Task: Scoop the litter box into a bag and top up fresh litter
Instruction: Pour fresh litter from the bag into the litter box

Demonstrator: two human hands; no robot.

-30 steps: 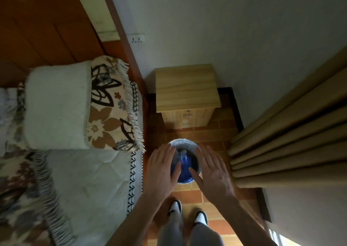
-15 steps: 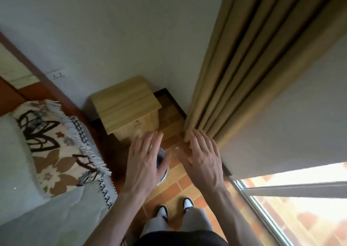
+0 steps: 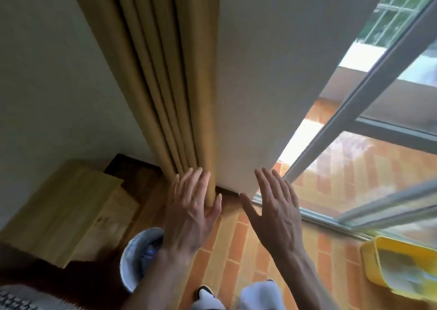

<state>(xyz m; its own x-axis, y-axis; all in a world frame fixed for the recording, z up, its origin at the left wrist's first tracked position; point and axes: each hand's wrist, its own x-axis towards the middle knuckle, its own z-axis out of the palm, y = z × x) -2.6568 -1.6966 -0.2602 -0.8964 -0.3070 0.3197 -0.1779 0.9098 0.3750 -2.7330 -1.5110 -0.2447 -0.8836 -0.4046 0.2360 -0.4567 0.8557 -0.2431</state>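
While both of my hands hang in front of me above the brick-patterned floor (image 3: 236, 243), neither one holds anything. My left hand (image 3: 191, 212) is spread flat with its fingers apart, its fingertips overlapping the bottom of the mustard curtain (image 3: 165, 92) in this view; whether it touches the fabric I cannot tell. My right hand (image 3: 275, 211) is just as open, palm down, thumb pointing toward 9 o'clock, lying in front of the lower corner of the white wall panel (image 3: 272, 73). At 4 o'clock from that hand, by the frame's right edge, sits the yellow litter box (image 3: 376, 262), blurred, with pale litter inside and the sliding window (image 3: 369, 158) at its 12 o'clock. At 7 o'clock from my left hand a round blue-and-white bowl (image 3: 133, 260) rests on the floor, partly hidden by my forearm. A small wooden pet house (image 3: 68, 210) stands at 9 o'clock, near the bowl.
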